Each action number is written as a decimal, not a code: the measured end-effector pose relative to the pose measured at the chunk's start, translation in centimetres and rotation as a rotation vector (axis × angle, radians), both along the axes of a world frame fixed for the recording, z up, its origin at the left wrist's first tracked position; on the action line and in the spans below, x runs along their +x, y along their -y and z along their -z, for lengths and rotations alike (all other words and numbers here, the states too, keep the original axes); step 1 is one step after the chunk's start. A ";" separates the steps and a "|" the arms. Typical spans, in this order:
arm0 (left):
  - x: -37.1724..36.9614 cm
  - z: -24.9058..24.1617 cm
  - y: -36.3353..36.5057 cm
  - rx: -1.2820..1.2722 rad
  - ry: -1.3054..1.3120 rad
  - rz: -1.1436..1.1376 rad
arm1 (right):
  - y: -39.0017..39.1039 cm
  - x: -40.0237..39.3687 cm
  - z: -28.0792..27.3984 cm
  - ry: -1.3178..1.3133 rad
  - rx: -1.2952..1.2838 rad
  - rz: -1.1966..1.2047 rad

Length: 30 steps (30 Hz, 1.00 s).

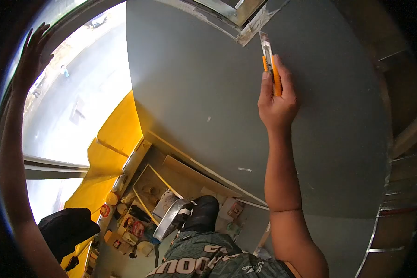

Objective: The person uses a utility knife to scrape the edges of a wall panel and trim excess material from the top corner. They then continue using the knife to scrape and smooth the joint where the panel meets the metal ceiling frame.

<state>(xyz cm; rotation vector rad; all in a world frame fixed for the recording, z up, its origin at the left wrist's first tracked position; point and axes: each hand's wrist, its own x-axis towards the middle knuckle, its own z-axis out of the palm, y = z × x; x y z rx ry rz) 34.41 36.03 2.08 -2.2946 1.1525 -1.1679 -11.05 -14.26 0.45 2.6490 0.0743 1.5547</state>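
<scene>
My right hand [279, 99] is raised at the grey wall [208, 92], its fingers closed round an orange utility knife [276, 76]. The knife's blade points up, its tip close to the whitish, rough strip [255, 30] at the corner of a metal frame [245, 11]. Far to the left, my left hand [34, 58] is held up by the dark edge of the bright window opening [78, 88]. Its fingers are stretched out, with no object showing in them.
Below lie a yellow sheet [118, 125] along the sill and a ledge crowded with jars and small containers [136, 229]. A yellow-railed ladder [160, 176] stands by my leg. A black cloth-like thing [69, 231] hangs at lower left. Pale scuffs [244, 169] mark the wall.
</scene>
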 end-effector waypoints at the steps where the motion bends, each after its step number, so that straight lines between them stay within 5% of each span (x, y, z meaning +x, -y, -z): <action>1: 0.2 0.1 0.0 -0.017 0.010 0.057 | 0.1 0.2 0.2 -0.036 0.024 0.022; 3: -0.2 0.0 0.0 -0.029 0.018 0.116 | 0.1 0.5 0.8 -0.074 0.053 0.046; 6: -0.9 -0.2 0.4 0.043 -0.028 -0.111 | 0.7 1.5 1.6 -0.041 0.036 0.063; 8: -0.5 0.2 0.2 -0.075 -0.062 0.049 | 1.0 2.2 1.5 0.014 -0.011 0.064; 24: 2.6 0.7 -1.4 -0.016 -0.007 0.059 | 0.3 1.8 2.5 -0.008 0.037 0.059; 26: 2.4 0.6 -1.2 -0.065 -0.079 0.038 | -0.1 0.5 3.4 -0.177 0.100 0.077; 30: 1.5 0.7 -1.4 -0.056 -0.008 0.175 | -0.8 -0.6 2.8 0.030 0.064 -0.016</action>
